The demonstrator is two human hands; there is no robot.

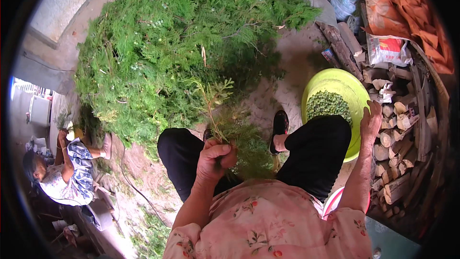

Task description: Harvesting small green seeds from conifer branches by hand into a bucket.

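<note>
My left hand (pixel 216 159) is closed in a fist around the stem of a cypress-like sprig (pixel 211 108), held upright over my lap between my knees. The sprig's leaves are sparse and partly yellowish. To the right, my right hand (pixel 371 123) is at the outer right rim of a yellow-green basin (pixel 352 88), fingers stretched out and holding nothing that I can see. Small round green cones (pixel 328 105) lie heaped in the basin, partly hidden by my right knee. More loose sprigs (pixel 251 148) lie between my legs.
A large pile of green branches (pixel 167 52) fills the ground ahead. Stacked firewood (pixel 393 148), a printed sack (pixel 389 50) and an orange tarp (pixel 412 5) line the right. Another person (pixel 67 170) sits at the far left. A cable (pixel 136 189) crosses the ground.
</note>
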